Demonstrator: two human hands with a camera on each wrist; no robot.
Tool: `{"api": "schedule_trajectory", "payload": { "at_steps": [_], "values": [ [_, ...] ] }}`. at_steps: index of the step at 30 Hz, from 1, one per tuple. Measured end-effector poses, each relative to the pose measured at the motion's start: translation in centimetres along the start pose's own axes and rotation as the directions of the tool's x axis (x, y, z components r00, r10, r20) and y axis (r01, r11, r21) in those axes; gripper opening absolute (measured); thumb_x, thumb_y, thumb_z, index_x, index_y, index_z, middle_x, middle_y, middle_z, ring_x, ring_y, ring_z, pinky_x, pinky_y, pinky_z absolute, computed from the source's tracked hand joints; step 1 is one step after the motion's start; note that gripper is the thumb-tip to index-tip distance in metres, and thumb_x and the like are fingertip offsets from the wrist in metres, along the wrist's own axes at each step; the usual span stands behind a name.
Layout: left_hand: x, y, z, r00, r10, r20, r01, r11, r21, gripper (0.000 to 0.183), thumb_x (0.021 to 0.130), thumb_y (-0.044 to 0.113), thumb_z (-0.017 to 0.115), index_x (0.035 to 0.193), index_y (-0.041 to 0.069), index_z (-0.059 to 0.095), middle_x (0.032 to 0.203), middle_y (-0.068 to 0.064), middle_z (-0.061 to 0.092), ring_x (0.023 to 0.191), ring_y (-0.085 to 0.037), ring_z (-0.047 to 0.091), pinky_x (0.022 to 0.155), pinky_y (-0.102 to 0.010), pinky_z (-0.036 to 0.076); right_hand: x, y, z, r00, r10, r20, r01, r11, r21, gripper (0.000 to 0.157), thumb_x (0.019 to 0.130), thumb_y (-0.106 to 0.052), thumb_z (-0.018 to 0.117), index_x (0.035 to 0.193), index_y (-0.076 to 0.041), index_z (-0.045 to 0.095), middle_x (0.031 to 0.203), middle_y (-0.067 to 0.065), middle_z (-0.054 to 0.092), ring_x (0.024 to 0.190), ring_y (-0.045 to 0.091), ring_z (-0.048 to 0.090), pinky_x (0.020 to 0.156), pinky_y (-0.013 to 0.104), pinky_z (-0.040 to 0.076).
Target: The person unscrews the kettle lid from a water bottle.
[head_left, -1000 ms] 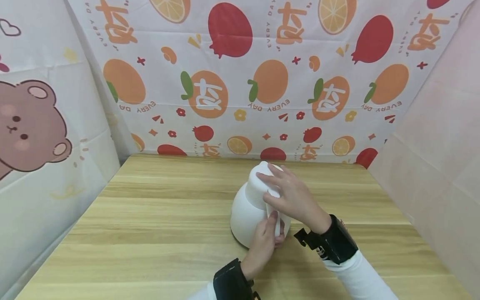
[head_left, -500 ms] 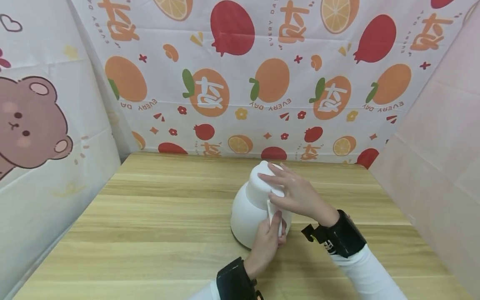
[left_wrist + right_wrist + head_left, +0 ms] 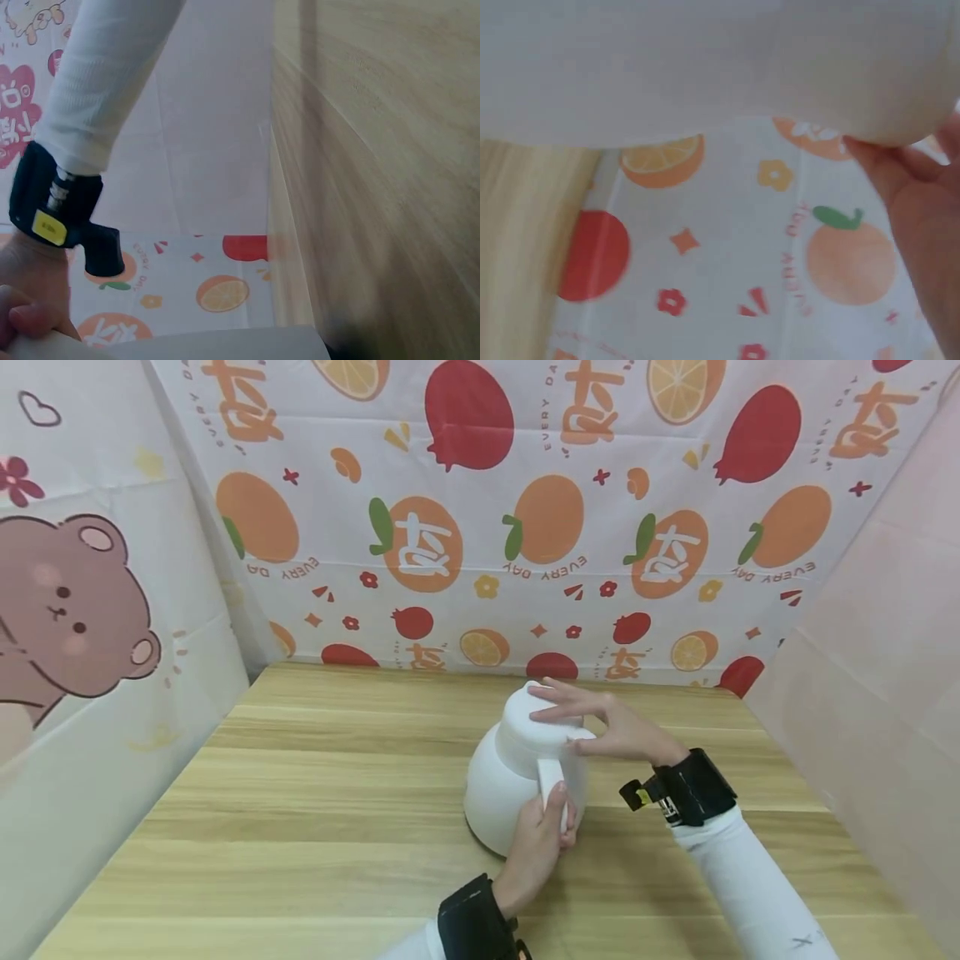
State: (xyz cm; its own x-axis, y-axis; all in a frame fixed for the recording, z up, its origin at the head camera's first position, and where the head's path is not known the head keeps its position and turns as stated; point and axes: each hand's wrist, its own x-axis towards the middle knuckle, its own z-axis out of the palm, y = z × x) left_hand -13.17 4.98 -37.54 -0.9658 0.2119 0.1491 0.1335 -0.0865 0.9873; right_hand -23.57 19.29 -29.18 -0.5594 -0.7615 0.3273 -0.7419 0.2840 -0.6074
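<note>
A white thermal jug (image 3: 495,797) with a rounded body stands on the wooden table in the head view. Its handle (image 3: 550,772) faces toward me, and my left hand (image 3: 534,847) grips it with the thumb on top. Over the jug's lid (image 3: 522,727) lies my right hand (image 3: 626,727), fingers across the top and thumb at the near side. In the right wrist view, the white jug (image 3: 667,67) fills the upper part, with the right hand (image 3: 919,217) against the lid end. The left wrist view shows only a strip of the jug (image 3: 225,345) along the bottom.
The wooden table (image 3: 315,802) extends around the jug on all sides. Behind it hangs a fruit-print cloth (image 3: 487,543); a bear-print cloth (image 3: 75,610) hangs at the left and a pale one (image 3: 870,677) at the right. Both wrists wear black straps (image 3: 697,785).
My right hand has turned over the lid, its wrist moving up and to the right, and more of the handle's top shows. The left hand keeps its grip, and the jug stays in place.
</note>
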Motion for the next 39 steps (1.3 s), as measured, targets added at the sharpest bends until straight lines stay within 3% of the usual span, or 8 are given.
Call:
{"api": "schedule_trajectory", "payload": {
  "at_steps": [3, 6, 12, 16, 19, 25, 31, 39],
  "values": [
    [0.0, 0.0, 0.3, 0.999, 0.022, -0.031, -0.022, 1.000, 0.003, 0.059, 0.103, 0.030, 0.031, 0.070, -0.017, 0.042, 0.055, -0.005, 0.039, 0.045, -0.001, 0.033, 0.047, -0.013, 0.029, 0.0, 0.6, -0.1, 1.000, -0.016, 0.006, 0.015, 0.995, 0.097, 0.042, 0.079, -0.005, 0.061, 0.120, 0.000, 0.063, 0.146, 0.028, 0.043, 0.144, 0.039, 0.020, 0.107, 0.075, 0.018],
    [0.0, -0.1, 0.6, 0.996, 0.031, -0.078, -0.031, 1.000, 0.003, 0.057, 0.103, 0.027, 0.034, 0.067, -0.017, 0.043, 0.055, -0.006, 0.040, 0.045, 0.000, 0.034, 0.047, -0.013, 0.029, -0.2, 0.8, -0.1, 1.000, -0.001, -0.011, 0.001, 0.997, 0.079, 0.041, 0.079, -0.008, 0.059, 0.120, -0.003, 0.064, 0.146, 0.026, 0.044, 0.145, 0.036, 0.020, 0.106, 0.076, 0.018],
    [-0.1, -0.2, 1.3, 0.989, 0.026, -0.148, -0.026, 1.000, 0.003, 0.057, 0.102, 0.027, 0.038, 0.065, -0.017, 0.045, 0.053, -0.009, 0.042, 0.045, 0.000, 0.036, 0.048, -0.012, 0.030, -0.2, -1.3, 0.5, 0.996, 0.065, -0.057, -0.076, 0.976, -0.203, 0.044, 0.079, -0.014, 0.066, 0.122, -0.011, 0.063, 0.144, 0.020, 0.049, 0.140, 0.037, 0.032, 0.104, 0.069, 0.034],
    [-0.2, -0.3, 1.4, 0.985, 0.005, -0.173, -0.003, 1.000, 0.015, 0.056, 0.101, 0.027, 0.038, 0.066, -0.015, 0.047, 0.051, -0.011, 0.043, 0.044, -0.001, 0.037, 0.048, -0.012, 0.030, 0.8, -4.1, 2.4, 0.975, 0.179, -0.130, -0.220, 0.843, -0.492, 0.058, 0.082, -0.038, 0.066, 0.132, -0.011, 0.055, 0.145, 0.020, 0.049, 0.133, 0.041, 0.042, 0.096, 0.061, 0.046],
    [-0.2, -0.2, 1.3, 0.984, -0.026, -0.176, 0.026, 1.000, 0.000, 0.057, 0.101, 0.032, 0.038, 0.069, -0.015, 0.049, 0.055, -0.006, 0.043, 0.045, 0.000, 0.037, 0.049, -0.012, 0.031, 1.6, -5.2, 4.1, 0.948, 0.229, -0.219, -0.316, 0.740, -0.594, 0.063, 0.085, -0.048, 0.060, 0.136, -0.012, 0.052, 0.144, 0.021, 0.049, 0.129, 0.044, 0.045, 0.092, 0.062, 0.048],
    [-0.2, -0.2, 0.9, 0.989, -0.022, -0.144, 0.020, 1.000, -0.013, 0.058, 0.102, 0.032, 0.037, 0.070, -0.015, 0.048, 0.055, -0.008, 0.043, 0.046, -0.002, 0.035, 0.049, -0.013, 0.030, 2.1, -4.4, 5.5, 0.932, 0.086, -0.353, -0.321, 0.648, -0.691, 0.052, 0.084, -0.045, 0.063, 0.129, -0.020, 0.060, 0.134, 0.016, 0.062, 0.115, 0.038, 0.059, 0.065, 0.048, 0.059],
    [0.1, -0.2, 0.4, 0.992, 0.032, -0.119, -0.030, 0.999, 0.015, 0.055, 0.103, 0.025, 0.035, 0.067, -0.015, 0.044, 0.052, -0.017, 0.043, 0.046, -0.002, 0.036, 0.049, -0.014, 0.031, 2.3, -3.5, 5.4, 0.928, -0.049, -0.370, -0.259, 0.631, -0.731, 0.048, 0.080, -0.043, 0.065, 0.123, -0.022, 0.065, 0.127, 0.012, 0.067, 0.109, 0.033, 0.063, 0.052, 0.039, 0.057],
    [0.2, -0.1, 0.2, 0.995, 0.022, -0.102, -0.024, 0.999, -0.021, 0.055, 0.102, 0.028, 0.036, 0.069, -0.016, 0.044, 0.056, -0.007, 0.043, 0.047, -0.003, 0.037, 0.050, -0.014, 0.032, 2.4, -1.3, 3.6, 0.953, -0.182, -0.240, -0.051, 0.689, -0.723, 0.049, 0.074, -0.041, 0.071, 0.120, -0.022, 0.067, 0.124, 0.009, 0.069, 0.112, 0.029, 0.062, 0.060, 0.036, 0.059]
  ]
}}
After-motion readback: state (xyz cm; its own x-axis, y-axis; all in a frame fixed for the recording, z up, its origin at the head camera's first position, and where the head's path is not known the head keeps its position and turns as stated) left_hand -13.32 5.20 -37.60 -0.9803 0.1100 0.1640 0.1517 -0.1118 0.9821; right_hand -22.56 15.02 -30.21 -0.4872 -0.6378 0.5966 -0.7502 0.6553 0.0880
